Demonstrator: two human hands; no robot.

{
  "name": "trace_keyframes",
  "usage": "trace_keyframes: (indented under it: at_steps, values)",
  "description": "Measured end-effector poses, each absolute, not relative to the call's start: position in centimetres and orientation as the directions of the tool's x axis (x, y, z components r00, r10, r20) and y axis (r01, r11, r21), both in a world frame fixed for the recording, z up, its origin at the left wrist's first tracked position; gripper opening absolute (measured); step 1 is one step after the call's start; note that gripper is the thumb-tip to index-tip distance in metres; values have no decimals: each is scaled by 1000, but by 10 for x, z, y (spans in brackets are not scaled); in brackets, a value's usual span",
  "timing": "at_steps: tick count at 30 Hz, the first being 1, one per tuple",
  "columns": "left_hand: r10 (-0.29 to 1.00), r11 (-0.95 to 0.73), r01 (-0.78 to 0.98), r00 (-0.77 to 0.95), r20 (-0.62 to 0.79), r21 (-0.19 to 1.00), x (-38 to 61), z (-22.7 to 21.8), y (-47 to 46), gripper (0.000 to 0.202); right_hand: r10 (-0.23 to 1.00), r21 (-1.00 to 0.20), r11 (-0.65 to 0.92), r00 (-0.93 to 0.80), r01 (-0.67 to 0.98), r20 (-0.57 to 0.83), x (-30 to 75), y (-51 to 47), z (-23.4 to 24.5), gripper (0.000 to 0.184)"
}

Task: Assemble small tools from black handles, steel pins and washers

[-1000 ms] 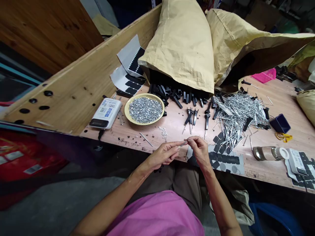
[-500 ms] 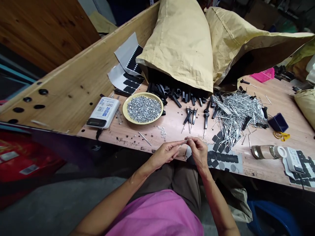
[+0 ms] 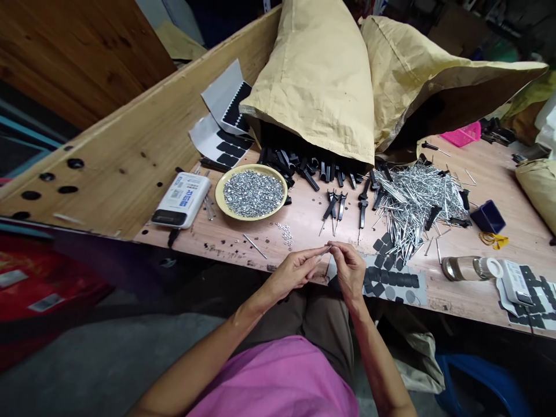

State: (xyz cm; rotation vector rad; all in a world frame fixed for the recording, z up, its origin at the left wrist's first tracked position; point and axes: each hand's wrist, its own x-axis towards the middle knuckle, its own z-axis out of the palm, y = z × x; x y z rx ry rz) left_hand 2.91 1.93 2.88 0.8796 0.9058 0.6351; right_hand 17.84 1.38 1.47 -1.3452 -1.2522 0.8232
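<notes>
At the table's front edge, my left hand (image 3: pixel 294 272) is closed around a thin metal rod (image 3: pixel 324 252). The fingers of my right hand (image 3: pixel 348 267) pinch the rod's far end; anything small between those fingertips is hidden. Just beyond my hands lie a few black clips with metal rods (image 3: pixel 339 209). Left of them is a small scatter of nuts (image 3: pixel 285 233), and behind it a yellow bowl (image 3: pixel 220 204) full of small metal nuts. A large heap of metal rods (image 3: pixel 419 202) lies to the right, with black clips among it.
A large paper sack (image 3: pixel 321 75) spills black plastic parts (image 3: pixel 308 174) onto the table. Another open sack (image 3: pixel 403 75) lies beside it. A white power bank (image 3: pixel 182 200) sits at left. Near my right hand are a sheet of black pads (image 3: pixel 393 278) and a glass bottle (image 3: pixel 467 268).
Both hands keep almost the same place and grip on the rod. The whole view has shifted very slightly.
</notes>
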Motion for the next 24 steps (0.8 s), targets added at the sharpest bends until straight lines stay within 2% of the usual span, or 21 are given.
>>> trace_keyframes:
  at_steps: [4, 7, 11, 15, 20, 24]
  values:
    - [752, 522, -82, 514, -413, 849, 27, 31, 20, 72, 998, -999, 6, 66, 31, 9, 194, 21, 18, 9]
    - [687, 573, -86, 592, -421, 815, 25, 33, 20, 73, 993, -990, -111, -43, -87, -107, 205, 26, 21, 14]
    - [637, 600, -77, 648, -417, 796, 22, 34, 22, 75, 976, -978, -183, -136, -98, -169, 211, 28, 27, 20]
    - [670, 558, -75, 628, -395, 827, 23, 33, 21, 72, 981, -988, -148, -135, -34, -142, 210, 28, 32, 21]
    - [803, 365, -24, 514, -301, 931, 24, 32, 21, 61, 999, -994, 1, -54, 111, -6, 208, 27, 34, 17]
    - [761, 439, -55, 553, -338, 897, 25, 34, 22, 67, 993, -976, 102, -83, 193, 87, 206, 25, 35, 12]
